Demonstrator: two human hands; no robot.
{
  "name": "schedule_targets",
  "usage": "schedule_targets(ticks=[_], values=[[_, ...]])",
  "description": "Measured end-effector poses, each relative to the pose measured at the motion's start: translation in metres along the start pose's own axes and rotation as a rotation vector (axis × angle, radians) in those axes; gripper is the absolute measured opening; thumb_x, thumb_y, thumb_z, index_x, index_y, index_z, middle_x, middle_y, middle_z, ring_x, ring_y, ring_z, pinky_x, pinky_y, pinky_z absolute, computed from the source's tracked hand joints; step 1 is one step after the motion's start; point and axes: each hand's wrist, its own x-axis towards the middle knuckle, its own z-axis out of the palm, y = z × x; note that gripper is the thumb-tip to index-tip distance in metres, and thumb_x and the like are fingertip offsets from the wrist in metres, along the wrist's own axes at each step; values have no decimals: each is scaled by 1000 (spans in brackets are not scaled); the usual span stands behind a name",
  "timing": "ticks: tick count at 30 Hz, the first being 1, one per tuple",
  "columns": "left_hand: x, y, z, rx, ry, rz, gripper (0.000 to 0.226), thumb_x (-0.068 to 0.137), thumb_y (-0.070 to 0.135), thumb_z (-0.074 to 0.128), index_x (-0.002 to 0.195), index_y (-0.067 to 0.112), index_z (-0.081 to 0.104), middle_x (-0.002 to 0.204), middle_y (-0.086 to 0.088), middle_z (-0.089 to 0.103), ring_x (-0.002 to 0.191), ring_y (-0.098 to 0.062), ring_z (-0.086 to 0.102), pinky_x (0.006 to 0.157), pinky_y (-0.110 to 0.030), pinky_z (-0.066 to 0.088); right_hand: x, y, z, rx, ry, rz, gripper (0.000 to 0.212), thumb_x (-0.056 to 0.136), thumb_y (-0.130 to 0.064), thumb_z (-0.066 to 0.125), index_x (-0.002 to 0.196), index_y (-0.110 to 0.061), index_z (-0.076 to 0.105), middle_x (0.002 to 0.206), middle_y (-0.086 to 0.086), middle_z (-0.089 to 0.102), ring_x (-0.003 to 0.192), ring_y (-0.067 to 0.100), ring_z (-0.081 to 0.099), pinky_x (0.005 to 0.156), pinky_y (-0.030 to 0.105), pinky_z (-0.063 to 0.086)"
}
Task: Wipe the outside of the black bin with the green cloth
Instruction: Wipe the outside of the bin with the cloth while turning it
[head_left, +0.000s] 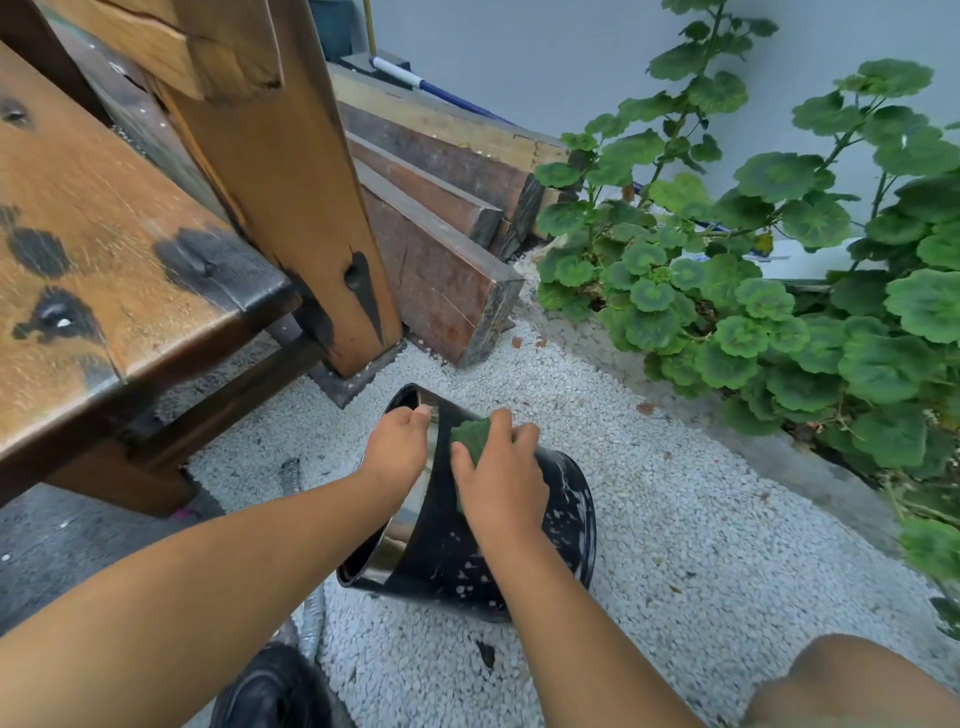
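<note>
The black bin (457, 561) lies tipped on its side on white gravel, its open mouth facing left toward me. Pale specks dot its lower outer wall. My left hand (397, 441) grips the bin's upper rim, fingers curled over the edge. My right hand (501, 478) presses the green cloth (474, 434) against the bin's outer wall near the top. Most of the cloth is hidden under my palm; only a folded corner shows between thumb and fingers.
A wooden bench (104, 249) and its leg (291, 197) stand to the left. Stacked timber planks (441, 260) lean behind the bin. Green leafy plants (779, 291) fill the right side. A metal hose (311, 623) and a dark shoe (275, 691) lie near the bottom.
</note>
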Motion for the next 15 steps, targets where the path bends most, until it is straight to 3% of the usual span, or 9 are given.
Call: schedule_targets(ticks=[3,6,11,13,15], values=[[7,-8,-9,87,0,-35,37,105,36,34,91,8,54,81,-2,54,74,-19,49,64,-33,37,9,35,4,-31,-6,90,43,95,-49,56,125,-24,38,118,5,40,80,22,55,56,34,47],[11,-9,-10,139,16,-45,36,105,33,33,93,9,55,83,-3,55,71,-15,49,59,-31,36,16,73,-1,-62,5,166,40,96,-45,58,123,-22,40,117,5,40,75,22,59,61,38,56],[11,3,-2,153,43,-25,36,106,34,33,89,9,53,78,-3,55,66,-15,49,56,-30,35,20,109,-15,-74,18,195,38,94,-37,64,121,-20,44,116,6,39,66,20,55,58,34,52],[14,9,-1,111,71,-53,36,106,34,33,96,8,55,85,-7,58,68,-17,50,62,-33,38,23,107,-21,-21,57,182,33,93,-33,66,115,-21,45,113,4,39,60,14,52,56,33,52],[17,15,-3,85,119,-84,40,106,32,34,102,1,58,99,-21,64,78,-29,58,68,-39,45,24,95,-27,99,107,163,28,93,-32,68,109,-23,46,112,2,40,61,8,50,51,24,45]])
